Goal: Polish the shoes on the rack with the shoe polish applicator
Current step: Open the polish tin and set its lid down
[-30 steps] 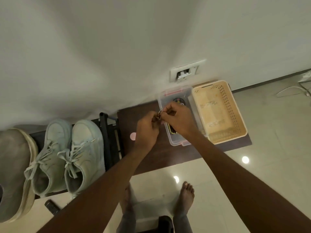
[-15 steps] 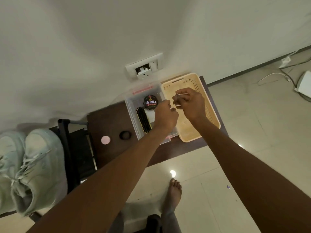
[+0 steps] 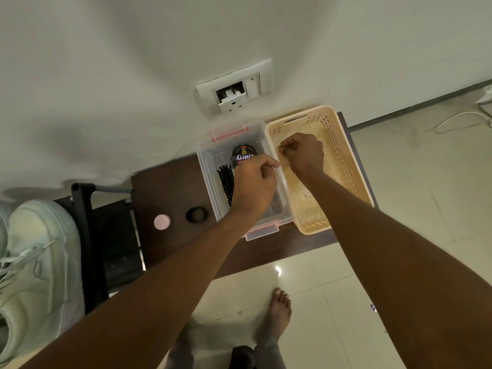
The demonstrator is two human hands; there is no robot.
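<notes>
A pale green-white sneaker (image 3: 40,262) sits on the black shoe rack (image 3: 82,235) at the left edge. A clear plastic box (image 3: 207,177) on the dark table (image 3: 165,187) holds a black shoe polish tin (image 3: 243,155) and a black bristle brush (image 3: 225,182). My left hand (image 3: 255,185) hovers over this box with its fingers curled, and nothing shows in it. My right hand (image 3: 303,155) is over the beige basket (image 3: 343,155) and pinches a small metal ring (image 3: 281,147) between its fingertips.
A pink disc (image 3: 162,222) and a small black round thing (image 3: 195,214) lie on the table left of the box. A wall socket (image 3: 234,89) is above the box. My bare foot (image 3: 278,312) stands on the tiled floor; a white cable (image 3: 458,121) lies at the right.
The hands came apart after working together over the clear box. My right hand carried the ring over the beige basket. The view swung right, so the shoes slid to the left edge.
</notes>
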